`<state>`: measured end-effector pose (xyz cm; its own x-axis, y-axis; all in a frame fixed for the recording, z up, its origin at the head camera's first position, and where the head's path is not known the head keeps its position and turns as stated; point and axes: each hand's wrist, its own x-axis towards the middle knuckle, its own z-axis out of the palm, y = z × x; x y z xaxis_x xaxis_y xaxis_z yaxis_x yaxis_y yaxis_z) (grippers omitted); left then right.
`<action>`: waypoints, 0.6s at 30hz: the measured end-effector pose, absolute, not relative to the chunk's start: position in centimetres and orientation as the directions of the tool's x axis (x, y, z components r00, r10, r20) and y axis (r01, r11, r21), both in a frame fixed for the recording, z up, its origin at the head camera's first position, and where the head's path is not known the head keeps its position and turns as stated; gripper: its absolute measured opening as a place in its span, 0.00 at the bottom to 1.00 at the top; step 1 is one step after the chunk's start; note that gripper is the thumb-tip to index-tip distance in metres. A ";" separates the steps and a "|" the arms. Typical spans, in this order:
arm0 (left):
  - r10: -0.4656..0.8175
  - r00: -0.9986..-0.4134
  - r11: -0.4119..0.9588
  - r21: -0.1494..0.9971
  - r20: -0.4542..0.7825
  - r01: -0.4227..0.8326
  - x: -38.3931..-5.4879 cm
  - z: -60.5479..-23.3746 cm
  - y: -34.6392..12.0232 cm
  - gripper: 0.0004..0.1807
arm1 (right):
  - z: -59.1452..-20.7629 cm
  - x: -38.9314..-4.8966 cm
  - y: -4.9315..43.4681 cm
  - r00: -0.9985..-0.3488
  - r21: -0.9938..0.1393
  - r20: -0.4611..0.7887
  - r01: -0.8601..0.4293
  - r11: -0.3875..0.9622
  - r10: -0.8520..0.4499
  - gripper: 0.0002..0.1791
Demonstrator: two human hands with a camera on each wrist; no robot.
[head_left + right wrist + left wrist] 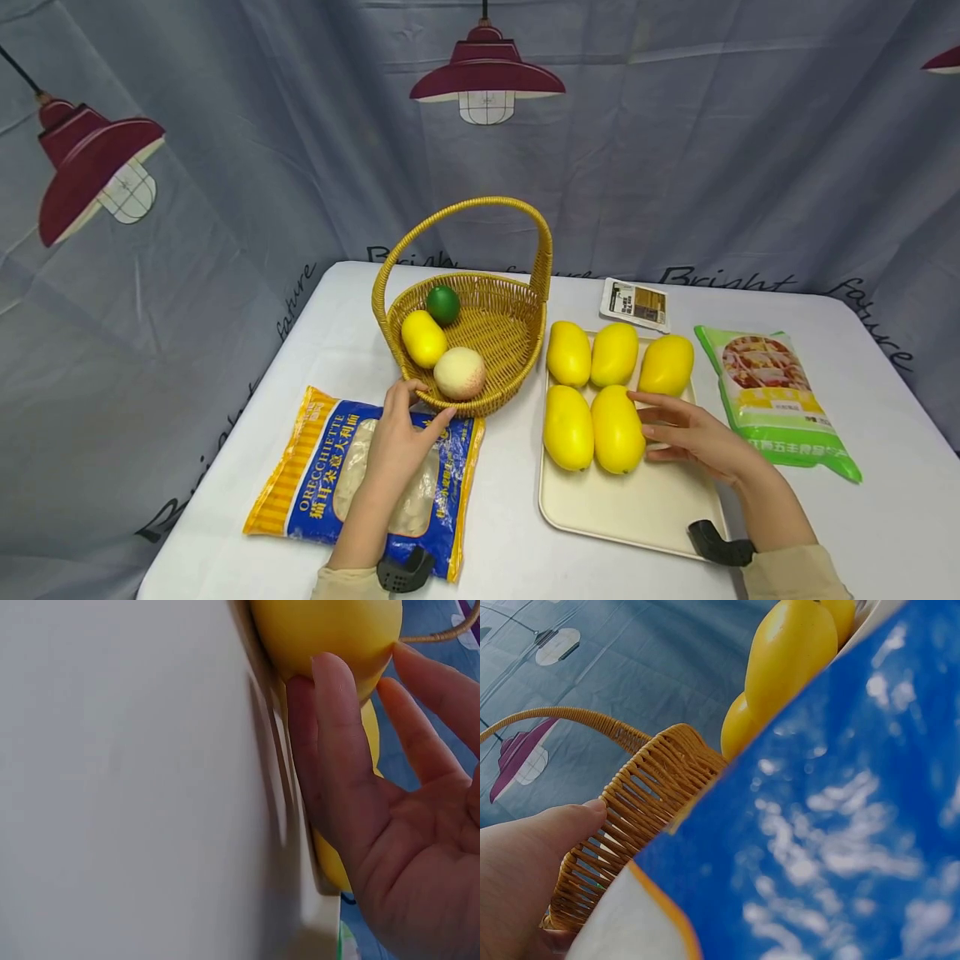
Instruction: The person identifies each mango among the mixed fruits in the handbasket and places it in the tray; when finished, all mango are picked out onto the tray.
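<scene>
At the front rim of a wicker basket [510, 333], my left hand [397, 437] grips the edge, its thumb against the outer weave in the left wrist view. Inside the basket lie a peach [459, 373], a smaller yellow fruit [423, 339] and a dark green fruit [442, 305]. My right hand [693, 437] touches the right side of a yellow mango [618, 429] with its fingertips, the fingers fairly straight. That mango rests on a cream tray [600, 508] among several other mangoes [567, 427].
A blue and yellow pasta bag [315, 475] lies beneath my left forearm, in front of the basket. Right of the tray is a green food bag [780, 400]. A small flat packet [635, 303] sits behind the tray, near the table's back edge. A grey curtain [675, 150] hangs behind.
</scene>
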<state>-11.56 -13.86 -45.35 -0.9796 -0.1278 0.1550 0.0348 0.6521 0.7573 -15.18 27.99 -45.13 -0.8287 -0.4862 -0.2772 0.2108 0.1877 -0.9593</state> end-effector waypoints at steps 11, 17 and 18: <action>-0.123 -0.981 0.656 0.754 0.151 0.034 -11.6 -45.3 -13.8 0.31 | -44.0 -14.8 28.1 -0.862 -0.941 -0.291 0.179 0.288 -0.416 0.32; -0.127 -0.982 0.653 0.757 0.141 0.024 -11.6 -45.2 -13.8 0.31 | -43.1 -14.6 28.0 -0.888 -0.922 -0.264 0.118 0.369 -0.376 0.33; -0.128 -0.982 0.652 0.758 0.140 0.023 -11.6 -45.2 -13.9 0.31 | -43.0 -14.6 28.0 -0.892 -0.918 -0.262 0.112 0.381 -0.370 0.33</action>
<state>-11.56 -13.85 -45.24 -0.9818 -0.1277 0.1402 0.0233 0.6524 0.7576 -14.61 28.04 -42.98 -0.8916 -0.3695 -0.2618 0.1116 0.3810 -0.9178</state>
